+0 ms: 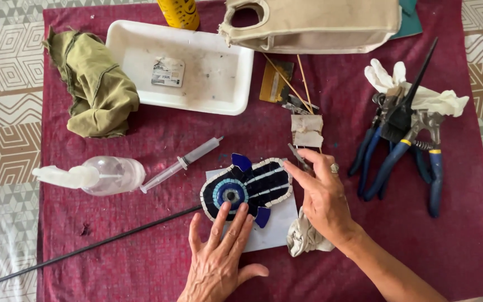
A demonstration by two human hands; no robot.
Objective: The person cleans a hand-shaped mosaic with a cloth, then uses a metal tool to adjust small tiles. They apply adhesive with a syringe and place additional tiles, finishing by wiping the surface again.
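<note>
- Left hand (219,254): flat, fingers spread, fingertips pressing the lower edge of the mosaic piece (247,189).
- Right hand (322,196): fingers loosely extended, holding nothing, touching its right end.
- Mosaic: glossy blue, black and white tiles, on white paper (269,232) over the maroon cloth (141,134).
- Crumpled rag (304,237) under the right wrist.
- White foam tray (208,67) beyond, holding a small rectangular card (168,72).

I see a maroon cloth (157,134) spread over a patterned floor (1,112). Directly on the cloth lie a white tray (197,89), an olive rag (96,84), a spray bottle (104,175), a syringe (183,162), a black rod (96,243), blue-handled pliers (398,159) and a canvas bag (320,25).
</note>
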